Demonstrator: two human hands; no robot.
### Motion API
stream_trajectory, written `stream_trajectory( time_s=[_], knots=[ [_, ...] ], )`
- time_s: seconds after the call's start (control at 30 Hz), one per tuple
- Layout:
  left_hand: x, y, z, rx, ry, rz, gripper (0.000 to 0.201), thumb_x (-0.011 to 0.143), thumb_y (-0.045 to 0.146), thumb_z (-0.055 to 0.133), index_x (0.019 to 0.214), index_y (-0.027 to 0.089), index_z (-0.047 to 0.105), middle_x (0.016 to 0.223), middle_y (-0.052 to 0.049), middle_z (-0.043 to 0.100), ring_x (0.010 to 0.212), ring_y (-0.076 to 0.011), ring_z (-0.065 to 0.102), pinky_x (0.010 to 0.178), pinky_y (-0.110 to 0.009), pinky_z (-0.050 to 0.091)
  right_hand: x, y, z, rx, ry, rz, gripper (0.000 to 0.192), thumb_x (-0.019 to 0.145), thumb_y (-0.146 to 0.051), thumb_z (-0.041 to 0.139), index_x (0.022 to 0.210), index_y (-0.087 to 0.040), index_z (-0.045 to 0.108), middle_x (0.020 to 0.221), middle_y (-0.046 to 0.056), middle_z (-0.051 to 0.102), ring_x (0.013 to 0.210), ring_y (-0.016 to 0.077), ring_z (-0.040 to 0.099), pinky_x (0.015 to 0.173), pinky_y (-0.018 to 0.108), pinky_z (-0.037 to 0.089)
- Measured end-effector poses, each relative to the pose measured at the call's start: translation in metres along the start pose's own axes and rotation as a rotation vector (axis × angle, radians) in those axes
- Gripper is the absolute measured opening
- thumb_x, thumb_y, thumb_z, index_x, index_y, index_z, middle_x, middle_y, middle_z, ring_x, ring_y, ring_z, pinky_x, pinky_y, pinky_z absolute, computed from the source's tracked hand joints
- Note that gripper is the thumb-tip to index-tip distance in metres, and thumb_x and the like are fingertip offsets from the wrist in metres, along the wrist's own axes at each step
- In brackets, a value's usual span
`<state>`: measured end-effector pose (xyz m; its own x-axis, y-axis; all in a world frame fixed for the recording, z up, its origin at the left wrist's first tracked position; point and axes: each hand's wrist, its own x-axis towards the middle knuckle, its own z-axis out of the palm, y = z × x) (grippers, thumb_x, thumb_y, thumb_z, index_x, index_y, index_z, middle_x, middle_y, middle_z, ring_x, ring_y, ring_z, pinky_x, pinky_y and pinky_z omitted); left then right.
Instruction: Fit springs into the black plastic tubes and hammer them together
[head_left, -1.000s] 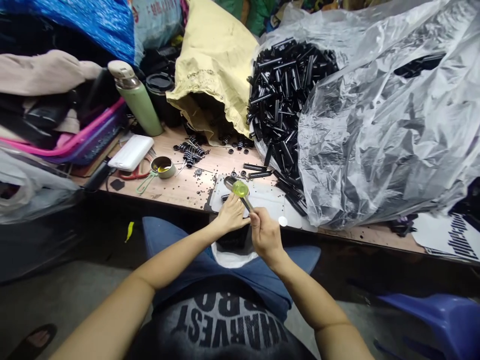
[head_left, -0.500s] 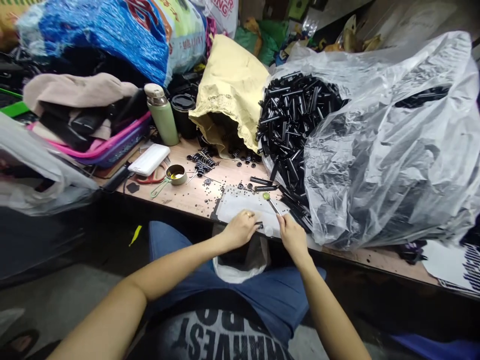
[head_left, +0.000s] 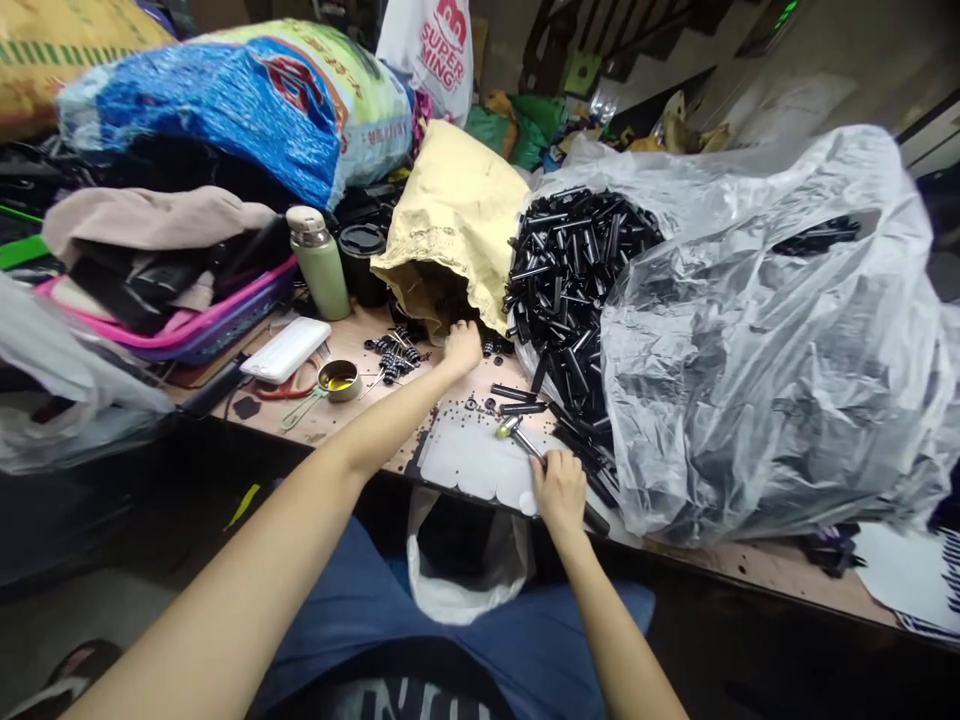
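Observation:
My left hand point(head_left: 463, 348) is at the mouth of a yellow paper sack point(head_left: 457, 210), its fingers curled downward. The fingertips are hidden, so whatever they may hold cannot be seen. My right hand point(head_left: 561, 492) is closed around the handle of a small hammer point(head_left: 511, 428) with a yellow-green face on its head. The hammer is over a whitish plate point(head_left: 457, 462) at the table's front edge. Several black tubes point(head_left: 519, 408) lie just beyond the hammer. Left of my left hand is a cluster of black ringed parts with metal pins point(head_left: 396, 358).
A large clear plastic bag point(head_left: 697, 390) spills black tubes point(head_left: 570, 270) on the right. To the left are a metal cup point(head_left: 339, 380), a white power-bank-like box point(head_left: 286, 350), a green flask point(head_left: 321, 265) and a pink basket point(head_left: 165, 335). A white bag point(head_left: 431, 595) hangs open below the table edge.
My left hand has moved from the plate forward and left to the sack's mouth. The small black piece by it is out of sight. My right hand still holds the hammer.

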<state>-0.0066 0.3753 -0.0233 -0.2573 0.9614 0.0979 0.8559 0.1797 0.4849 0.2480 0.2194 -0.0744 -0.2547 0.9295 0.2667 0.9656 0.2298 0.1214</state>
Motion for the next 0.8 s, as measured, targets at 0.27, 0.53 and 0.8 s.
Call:
stream_trajectory(
  time_s=[0.27, 0.53, 0.8],
  knots=[
    [0.037, -0.021, 0.032, -0.146, 0.033, -0.088, 0.028, 0.088, 0.007, 0.042, 0.101, 0.000, 0.065, 0.109, -0.027, 0.061, 0.106, -0.0321, 0.060, 0.090, -0.039, 0.045, -0.004, -0.002, 0.003, 0.075, 0.056, 0.014, 0.030, 0.096, -0.040, 0.037, 0.088, -0.018, 0.057, 0.090, 0.010, 0.060, 0.086, 0.0254, 0.050, 0.074, 0.035, 0.037],
    [-0.058, -0.065, 0.013, -0.702, 0.249, -0.010, 0.037, 0.089, 0.029, 0.054, 0.119, 0.008, 0.060, 0.114, -0.015, 0.063, 0.089, -0.0180, 0.064, 0.081, -0.031, 0.053, 0.003, 0.006, 0.010, 0.106, 0.026, -0.009, 0.035, 0.096, -0.043, 0.037, 0.089, -0.017, 0.059, 0.089, 0.010, 0.061, 0.087, 0.0255, 0.051, 0.075, 0.035, 0.036],
    [-0.164, -0.077, -0.017, -0.862, 0.081, 0.066, 0.042, 0.084, 0.035, 0.057, 0.118, 0.010, 0.062, 0.105, -0.012, 0.065, 0.085, -0.0194, 0.065, 0.077, -0.034, 0.055, 0.052, -0.021, -0.042, 0.740, 0.177, -0.074, 0.037, 0.094, -0.044, 0.043, 0.113, -0.015, 0.056, 0.107, 0.012, 0.062, 0.101, 0.0230, 0.056, 0.088, 0.037, 0.043]
  ],
)
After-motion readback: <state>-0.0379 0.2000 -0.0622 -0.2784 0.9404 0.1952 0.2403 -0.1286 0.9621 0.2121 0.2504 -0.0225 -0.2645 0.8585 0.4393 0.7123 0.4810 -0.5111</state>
